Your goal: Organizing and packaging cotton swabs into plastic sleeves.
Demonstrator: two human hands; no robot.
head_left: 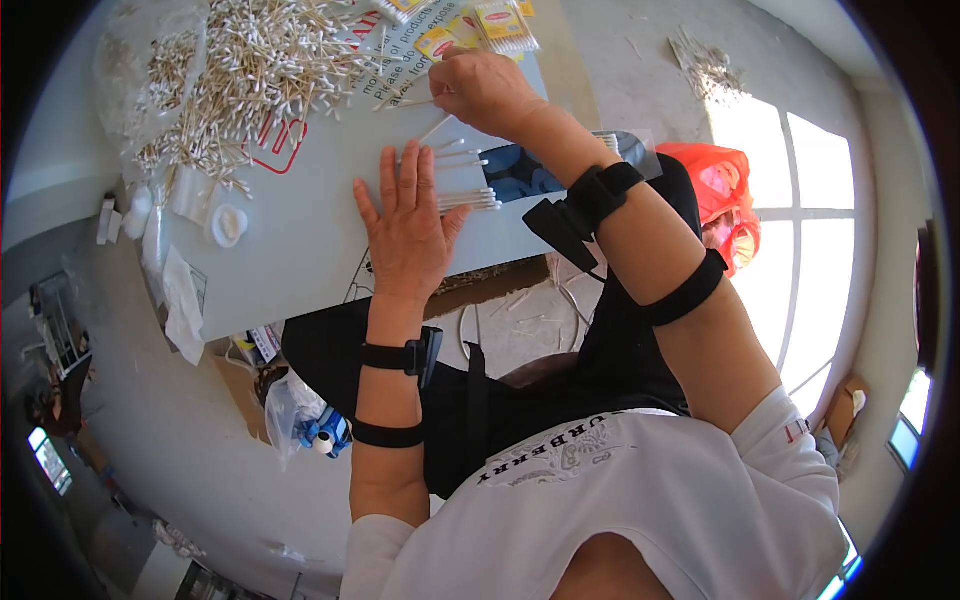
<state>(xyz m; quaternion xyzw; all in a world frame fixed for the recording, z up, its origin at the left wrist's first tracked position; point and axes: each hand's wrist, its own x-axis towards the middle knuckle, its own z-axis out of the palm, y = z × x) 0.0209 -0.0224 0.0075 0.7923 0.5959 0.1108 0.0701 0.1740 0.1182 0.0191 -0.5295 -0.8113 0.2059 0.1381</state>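
Observation:
My left hand [408, 235] lies flat on the grey tabletop [320, 225] with its fingers stretched out. Beside its thumb is a neat row of white-tipped cotton swabs [468, 200], and a few more swabs [462, 155] lie spaced apart by the fingertips. Farther off and to the right, my right hand [485, 92] is closed, its fingertips pinched around the end of a thin cotton swab [412, 103]; the grip is partly hidden. Between the hands a single swab [436, 128] lies slanted. A big loose heap of cotton swabs [270, 65] covers the far left of the table.
Clear packs of swabs [505, 25] with yellow labels lie at the far edge. A clear plastic bag [150, 70] and a round white cotton piece [229, 226] are at left. Under my right forearm is a dark blue sheet [515, 172]. A red bag [715, 190] stands right.

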